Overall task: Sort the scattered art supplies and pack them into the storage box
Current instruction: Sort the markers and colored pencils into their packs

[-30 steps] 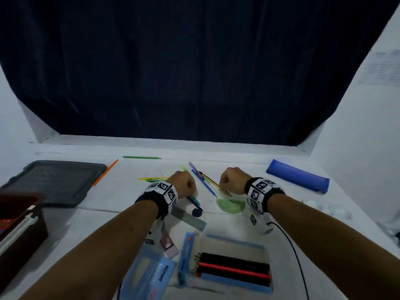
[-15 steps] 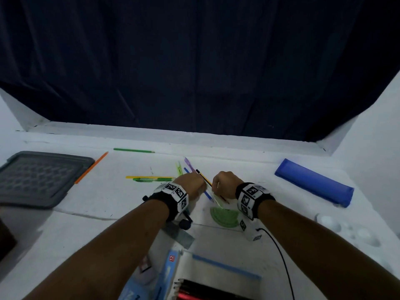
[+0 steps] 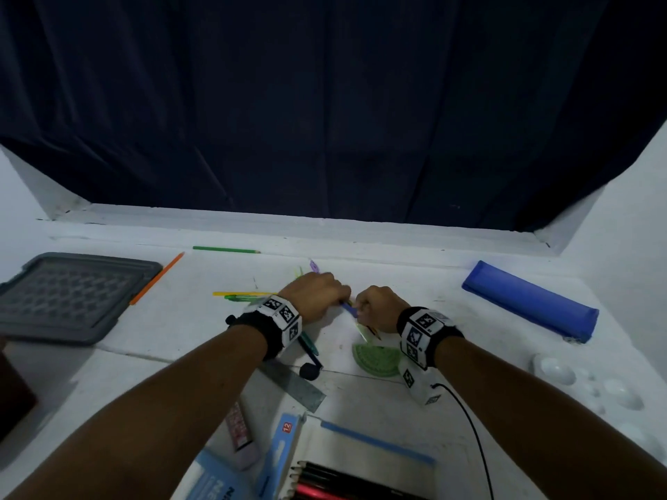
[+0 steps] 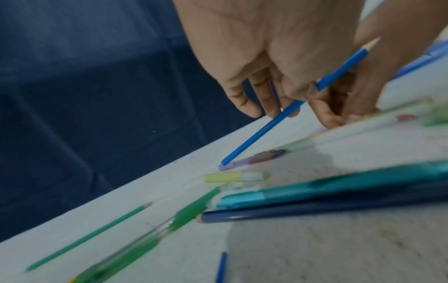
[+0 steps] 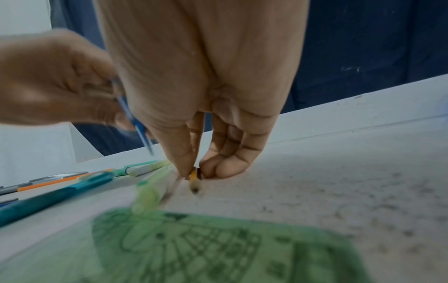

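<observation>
One white table (image 3: 415, 283), scattered pencils, dark curtain (image 3: 325, 102) behind.

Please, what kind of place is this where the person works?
Probably a staged recording booth, not a real studio: a white table closed in by white side walls, with a dark curtain hung behind. Loose pencils and a green protractor lie scattered on it.

Head camera looks down and forward over both forearms onto the white table (image 3: 173, 319); each wrist camera sits low, close behind its hand's fingers. All three share the scattered pencils (image 3: 238, 294) at centre.
</observation>
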Tool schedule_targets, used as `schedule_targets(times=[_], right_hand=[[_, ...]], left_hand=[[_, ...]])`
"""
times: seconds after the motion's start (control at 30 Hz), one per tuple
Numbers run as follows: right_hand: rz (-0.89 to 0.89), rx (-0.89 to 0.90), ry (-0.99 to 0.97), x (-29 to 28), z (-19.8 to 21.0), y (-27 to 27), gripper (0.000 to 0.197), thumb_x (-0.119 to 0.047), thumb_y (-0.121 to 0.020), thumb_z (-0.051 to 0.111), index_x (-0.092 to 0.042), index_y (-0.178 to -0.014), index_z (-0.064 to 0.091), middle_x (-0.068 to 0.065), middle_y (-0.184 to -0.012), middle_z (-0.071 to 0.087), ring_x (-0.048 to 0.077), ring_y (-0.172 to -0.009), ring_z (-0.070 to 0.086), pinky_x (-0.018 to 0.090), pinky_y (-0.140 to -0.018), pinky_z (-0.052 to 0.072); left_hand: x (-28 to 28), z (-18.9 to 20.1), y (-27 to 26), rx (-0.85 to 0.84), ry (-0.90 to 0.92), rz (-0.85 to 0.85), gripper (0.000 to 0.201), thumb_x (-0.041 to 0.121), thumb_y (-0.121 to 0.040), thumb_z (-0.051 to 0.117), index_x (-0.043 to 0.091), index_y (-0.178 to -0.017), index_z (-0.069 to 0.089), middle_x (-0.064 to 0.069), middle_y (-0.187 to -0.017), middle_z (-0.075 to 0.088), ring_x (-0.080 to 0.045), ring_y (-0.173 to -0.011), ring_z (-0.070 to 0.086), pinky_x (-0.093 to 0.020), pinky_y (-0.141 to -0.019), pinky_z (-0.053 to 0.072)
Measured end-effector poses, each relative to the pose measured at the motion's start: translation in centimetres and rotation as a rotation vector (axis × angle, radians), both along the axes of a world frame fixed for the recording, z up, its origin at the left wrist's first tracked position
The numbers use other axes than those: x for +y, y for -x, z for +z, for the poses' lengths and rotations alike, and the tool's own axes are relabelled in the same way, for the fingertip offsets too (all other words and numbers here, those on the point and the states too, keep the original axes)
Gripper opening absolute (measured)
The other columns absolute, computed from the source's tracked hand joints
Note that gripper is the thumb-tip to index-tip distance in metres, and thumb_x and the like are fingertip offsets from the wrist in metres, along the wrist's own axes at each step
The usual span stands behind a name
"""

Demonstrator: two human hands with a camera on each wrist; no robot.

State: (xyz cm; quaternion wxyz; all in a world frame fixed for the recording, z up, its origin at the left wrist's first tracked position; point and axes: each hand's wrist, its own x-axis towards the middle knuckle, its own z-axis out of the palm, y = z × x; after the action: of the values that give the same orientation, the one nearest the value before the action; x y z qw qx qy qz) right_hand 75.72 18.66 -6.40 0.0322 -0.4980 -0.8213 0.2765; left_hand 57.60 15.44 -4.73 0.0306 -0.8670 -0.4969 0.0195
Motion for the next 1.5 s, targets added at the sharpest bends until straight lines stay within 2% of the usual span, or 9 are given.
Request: schedule_targets(times=[0.13, 0.33, 0.4, 0.5, 0.63, 0.73, 1.07, 1.27, 1.5], right_hand=[[-0.014, -0.041, -0.062, -0.3, 0.4, 0.9, 0.022, -0.008, -0.086, 0.051, 0.003, -0.084, 0.070, 0.018, -0.093, 0.071, 0.034, -0.088, 0.067, 0.042, -0.075, 0.057], [0.025, 0.015, -0.084, -1.7, 2.0, 5.5, 0.024, -0.011, -0.090, 0.045, -0.006, -0.079, 0.066, 0.014, -0.091, 0.070, 0.031, -0.079, 0.068, 0.029, -0.059, 0.051], [0.084, 0.035, -0.063, -1.8, 1.7, 7.7, 0.027, -0.008, -0.089, 0.046, -0.012, -0.069, 0.062, 0.018, -0.102, 0.071, 0.031, -0.096, 0.067, 0.033, -0.079, 0.053], [0.156, 0.023, -0.130, -1.7, 1.2, 11.4, 0.034, -0.008, -0.090, 0.046, -0.023, -0.061, 0.057, 0.000, -0.072, 0.068, 0.021, -0.086, 0.064, 0.043, -0.121, 0.015], [0.192, 0.008, -0.174, -1.2, 1.1, 15.6, 0.023, 0.000, -0.087, 0.050, -0.004, -0.092, 0.072, 0.014, -0.098, 0.071, 0.030, -0.090, 0.065, 0.039, -0.089, 0.053], [0.199, -0.065, -0.226, -0.1, 0.9, 17.7, 0.026, 0.000, -0.087, 0.052, -0.002, -0.105, 0.070, 0.017, -0.109, 0.067, 0.034, -0.101, 0.062, 0.037, -0.087, 0.053], [0.208, -0.246, -0.196, -1.2, 1.8, 18.0, 0.022, -0.004, -0.089, 0.055, -0.012, -0.069, 0.048, 0.007, -0.071, 0.052, 0.030, -0.075, 0.060, 0.030, -0.062, 0.043], [0.164, -0.122, -0.140, -2.1, 3.5, 15.5, 0.018, -0.007, -0.086, 0.056, -0.002, -0.092, 0.072, 0.011, -0.092, 0.071, 0.030, -0.091, 0.066, 0.044, -0.098, 0.047], [0.071, 0.046, -0.129, -6.2, 6.2, 8.8, 0.007, -0.011, -0.084, 0.066, -0.007, -0.086, 0.071, 0.015, -0.116, 0.068, 0.027, -0.115, 0.061, 0.038, -0.088, 0.053]], left_hand=[[-1.3, 2.5, 4.6, -0.185, -0.090, 0.192, 0.022, 0.007, -0.086, 0.061, 0.016, -0.105, 0.059, -0.004, -0.101, 0.063, -0.025, -0.098, 0.055, -0.033, -0.075, 0.042], [-5.8, 2.1, 12.0, -0.297, -0.033, 0.548, 0.020, 0.011, -0.095, 0.049, 0.014, -0.110, 0.062, -0.013, -0.108, 0.062, -0.032, -0.096, 0.057, -0.036, -0.079, 0.044], [-7.5, 1.1, 13.7, -0.311, 0.015, 0.626, 0.020, 0.010, -0.095, 0.050, 0.014, -0.109, 0.063, -0.014, -0.107, 0.064, -0.032, -0.096, 0.059, -0.037, -0.080, 0.046], [-10.0, 0.0, 15.5, -0.344, 0.055, 0.746, 0.020, 0.009, -0.094, 0.051, 0.013, -0.109, 0.065, -0.015, -0.110, 0.064, -0.031, -0.098, 0.059, -0.036, -0.081, 0.048], [-12.5, -1.1, 17.2, -0.289, 0.139, 0.898, 0.025, 0.009, -0.094, 0.050, 0.013, -0.114, 0.064, -0.011, -0.121, 0.061, -0.027, -0.112, 0.055, -0.030, -0.089, 0.042], [-13.8, -1.3, 17.7, -0.241, 0.237, 0.946, 0.026, 0.013, -0.096, 0.049, 0.013, -0.117, 0.064, -0.010, -0.127, 0.058, -0.028, -0.117, 0.053, -0.031, -0.096, 0.041], [-14.3, -0.5, 17.4, -0.260, 0.272, 0.992, 0.026, 0.010, -0.094, 0.051, 0.015, -0.114, 0.067, -0.010, -0.123, 0.061, -0.029, -0.113, 0.056, -0.033, -0.092, 0.046], [-14.4, 1.2, 16.5, -0.326, 0.240, 0.890, 0.023, 0.009, -0.089, 0.057, 0.016, -0.107, 0.069, -0.009, -0.115, 0.064, -0.024, -0.104, 0.061, -0.028, -0.084, 0.047], [-14.2, 4.0, 12.5, -0.485, 0.147, 0.695, 0.015, 0.013, -0.082, 0.067, 0.012, -0.097, 0.070, -0.005, -0.092, 0.069, -0.024, -0.089, 0.064, -0.026, -0.073, 0.046]])
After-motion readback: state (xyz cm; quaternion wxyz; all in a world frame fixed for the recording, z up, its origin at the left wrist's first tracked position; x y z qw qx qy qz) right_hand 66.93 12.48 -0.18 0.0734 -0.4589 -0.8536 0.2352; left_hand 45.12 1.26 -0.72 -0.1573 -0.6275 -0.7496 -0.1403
